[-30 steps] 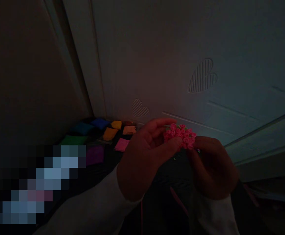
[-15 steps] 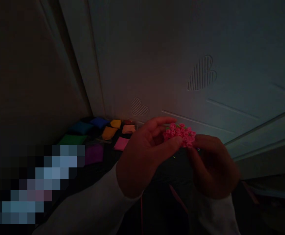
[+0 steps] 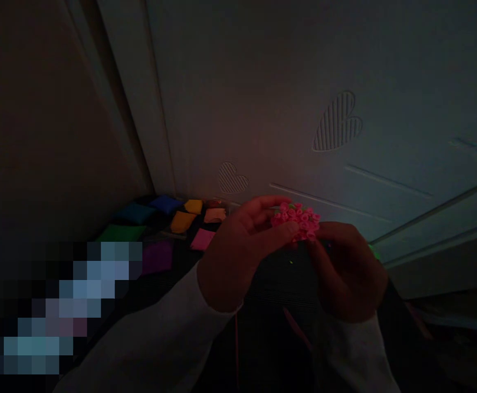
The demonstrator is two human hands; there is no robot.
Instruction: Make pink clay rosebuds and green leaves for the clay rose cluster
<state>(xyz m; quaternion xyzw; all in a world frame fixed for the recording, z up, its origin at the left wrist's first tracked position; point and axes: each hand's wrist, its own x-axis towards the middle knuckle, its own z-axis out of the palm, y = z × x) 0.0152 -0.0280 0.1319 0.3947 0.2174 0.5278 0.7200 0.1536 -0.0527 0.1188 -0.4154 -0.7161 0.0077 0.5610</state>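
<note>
A cluster of small pink flowers (image 3: 299,218) with bits of green between them is held up over the dark table. My left hand (image 3: 246,245) grips it from the left, thumb across the front and fingers behind. On the other side, my right hand (image 3: 347,267) is closed, its thumb and forefinger pinching at the cluster's right edge. Whether a separate small piece sits in that pinch I cannot tell. The underside of the cluster is hidden.
Left of my hands lie coloured packets: green (image 3: 121,233), blue (image 3: 166,204), orange (image 3: 183,221), purple (image 3: 157,256) and pink (image 3: 202,239). A pale panel (image 3: 263,109) with embossed hearts rises behind the table. A bright green spot (image 3: 374,251) shows beyond my right hand. The light is dim.
The flower cluster has shifted slightly left and turned a little in my left hand. My right hand has moved left and up with it. The green spot at right has come into view.
</note>
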